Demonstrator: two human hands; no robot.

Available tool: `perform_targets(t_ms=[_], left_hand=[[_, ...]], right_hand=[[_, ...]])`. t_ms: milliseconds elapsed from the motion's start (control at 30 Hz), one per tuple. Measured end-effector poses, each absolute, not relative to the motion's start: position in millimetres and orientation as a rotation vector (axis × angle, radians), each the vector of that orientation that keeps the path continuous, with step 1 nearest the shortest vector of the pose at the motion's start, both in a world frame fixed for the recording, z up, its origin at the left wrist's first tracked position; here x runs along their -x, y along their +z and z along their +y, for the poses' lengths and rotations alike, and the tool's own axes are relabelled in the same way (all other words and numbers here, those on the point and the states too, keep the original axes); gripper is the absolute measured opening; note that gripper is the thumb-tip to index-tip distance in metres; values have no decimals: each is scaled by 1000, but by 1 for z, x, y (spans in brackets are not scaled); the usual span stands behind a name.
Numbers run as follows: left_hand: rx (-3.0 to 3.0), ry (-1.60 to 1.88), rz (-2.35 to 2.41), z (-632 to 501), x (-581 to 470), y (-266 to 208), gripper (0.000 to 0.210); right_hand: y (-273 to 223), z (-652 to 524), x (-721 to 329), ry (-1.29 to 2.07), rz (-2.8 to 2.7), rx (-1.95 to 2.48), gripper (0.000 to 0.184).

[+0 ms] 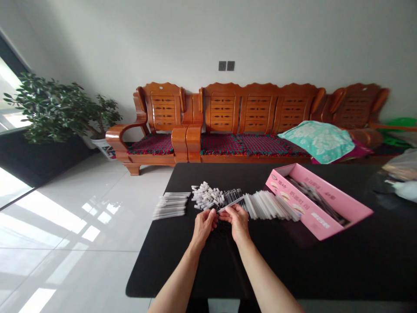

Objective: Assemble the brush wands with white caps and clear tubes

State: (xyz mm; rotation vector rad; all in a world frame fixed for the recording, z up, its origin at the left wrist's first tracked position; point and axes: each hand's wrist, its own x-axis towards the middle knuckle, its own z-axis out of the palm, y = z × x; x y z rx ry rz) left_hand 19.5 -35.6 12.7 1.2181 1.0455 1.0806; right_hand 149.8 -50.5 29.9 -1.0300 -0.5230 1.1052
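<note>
My right hand (pixel 236 221) is closed around a slim whitish pen barrel (pixel 236 201), which slants up to the right. Close beside it, my left hand (pixel 203 227) has its fingers pinched together near the barrel's lower end; whatever they hold is hidden. Beyond the hands lies a pile of white pen caps (pixel 206 194). Dark, thin pen refills (pixel 232 194) lie to its right, followed by a row of translucent pen barrels (pixel 267 205). Capped pens (pixel 171 205) are lined up at the left. Small black pieces (pixel 223 229) lie between my hands, partly covered.
An open pink box (pixel 291 201) with dark thin items inside stands at the right of the black table (pixel 293 269). Plastic bags (pixel 404 167) rest at the far right. Behind the table are a wooden sofa (pixel 221 108) and a green cushion (pixel 321 139).
</note>
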Motion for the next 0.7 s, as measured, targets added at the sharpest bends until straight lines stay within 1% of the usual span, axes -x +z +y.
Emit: perform_targets(t_ms=[67, 233, 333, 400, 500, 633, 700], left_hand=[[-1222, 1064, 1049, -35, -19, 11, 48], [-1181, 1161, 1014, -33, -21, 11, 39], [-1150, 1198, 982, -32, -21, 12, 48], [-1167, 1141, 1008, -33, -21, 12, 45], [-1196, 1063, 1073, -34, -20, 10, 50], [-1184, 1124, 1044, -33, -20, 12, 40], [-1141, 1181, 980, -33, -20, 14, 41]], right_hand=[[30, -50, -150, 1099, -532, 1036, 25], [31, -49, -150, 1093, -539, 1046, 24], [31, -49, -149, 1103, -543, 1045, 24], [31, -49, -149, 1097, -545, 1050, 24], [31, -49, -147, 1088, -551, 1057, 25], [30, -50, -147, 1092, -544, 1063, 26], [30, -50, -147, 1098, -542, 1058, 26]])
